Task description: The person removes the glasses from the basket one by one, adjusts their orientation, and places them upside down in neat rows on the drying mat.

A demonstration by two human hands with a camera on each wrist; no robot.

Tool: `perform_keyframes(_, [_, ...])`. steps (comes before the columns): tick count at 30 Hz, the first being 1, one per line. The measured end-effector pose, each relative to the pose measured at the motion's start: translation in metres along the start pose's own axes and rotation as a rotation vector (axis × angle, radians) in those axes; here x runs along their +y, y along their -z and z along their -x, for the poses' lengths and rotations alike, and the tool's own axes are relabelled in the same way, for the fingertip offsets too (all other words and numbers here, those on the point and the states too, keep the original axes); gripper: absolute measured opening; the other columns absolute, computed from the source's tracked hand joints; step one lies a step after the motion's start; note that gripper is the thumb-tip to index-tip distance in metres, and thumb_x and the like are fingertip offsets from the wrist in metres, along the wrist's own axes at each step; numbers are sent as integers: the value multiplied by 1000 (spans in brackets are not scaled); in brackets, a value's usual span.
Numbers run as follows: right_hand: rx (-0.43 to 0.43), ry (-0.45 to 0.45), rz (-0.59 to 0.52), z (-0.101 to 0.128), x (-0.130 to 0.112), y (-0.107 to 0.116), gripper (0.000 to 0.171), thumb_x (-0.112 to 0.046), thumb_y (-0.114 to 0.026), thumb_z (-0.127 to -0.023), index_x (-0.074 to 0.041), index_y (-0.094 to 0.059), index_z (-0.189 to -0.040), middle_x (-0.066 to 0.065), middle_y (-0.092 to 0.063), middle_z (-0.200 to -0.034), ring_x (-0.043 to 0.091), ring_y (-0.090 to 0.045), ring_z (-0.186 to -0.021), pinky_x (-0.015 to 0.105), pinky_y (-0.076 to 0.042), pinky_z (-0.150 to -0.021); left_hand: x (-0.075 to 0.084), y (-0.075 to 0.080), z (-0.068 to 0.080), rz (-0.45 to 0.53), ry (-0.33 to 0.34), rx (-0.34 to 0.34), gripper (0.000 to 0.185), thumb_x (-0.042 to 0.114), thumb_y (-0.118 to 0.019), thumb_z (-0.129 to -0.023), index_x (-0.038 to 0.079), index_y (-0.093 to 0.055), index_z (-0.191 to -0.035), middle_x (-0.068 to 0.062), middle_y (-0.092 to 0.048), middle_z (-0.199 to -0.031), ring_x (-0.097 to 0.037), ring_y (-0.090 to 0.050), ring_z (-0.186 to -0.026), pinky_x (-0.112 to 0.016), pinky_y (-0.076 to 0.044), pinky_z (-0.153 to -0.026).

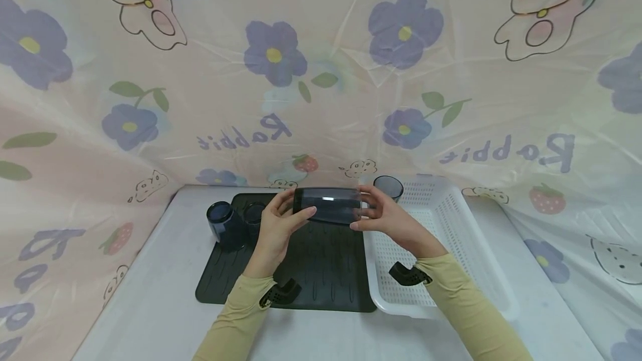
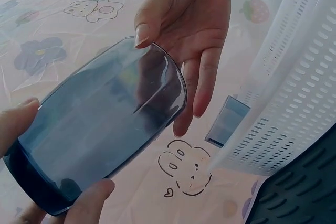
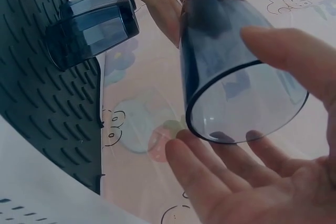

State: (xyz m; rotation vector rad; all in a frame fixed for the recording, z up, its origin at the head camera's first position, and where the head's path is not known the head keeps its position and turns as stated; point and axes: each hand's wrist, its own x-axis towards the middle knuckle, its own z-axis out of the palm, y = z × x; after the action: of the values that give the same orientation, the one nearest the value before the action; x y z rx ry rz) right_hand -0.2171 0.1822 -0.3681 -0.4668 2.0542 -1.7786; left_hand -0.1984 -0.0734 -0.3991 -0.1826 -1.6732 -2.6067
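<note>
A tinted blue drinking glass (image 1: 328,206) lies sideways in the air between both hands, over the back of a dark drying mat (image 1: 326,277). My left hand (image 1: 273,235) grips its thick base end, thumb on the near side and fingers around behind. At the rim end, my right hand (image 1: 393,224) holds the glass between thumb and fingers. The right wrist view shows the open mouth (image 3: 247,103) turned toward the right palm, with the thumb along the outer wall and fingertips at the lower rim.
Two more blue glasses, an outer one (image 1: 225,227) and an inner one (image 1: 254,215), stand upside down at the mat's left. Right of the mat lies a white perforated basket (image 1: 373,277), with another glass (image 1: 388,186) at its back left corner. A patterned plastic sheet (image 1: 331,110) hangs behind.
</note>
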Motion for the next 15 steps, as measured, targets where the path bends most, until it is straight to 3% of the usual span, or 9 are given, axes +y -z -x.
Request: perform_keyframes(15, [-12,11,-13,0,0,1,87,-10,-76,-83,-14,-21,-151,14,-22,-154,34,-37,-133,47,-43,-100,2,2,-2,-2,-20,-15,59,-7,-73,-79,6,-51,-132,-12,-53,-115,-19,-64,-94,-36,-56,-82])
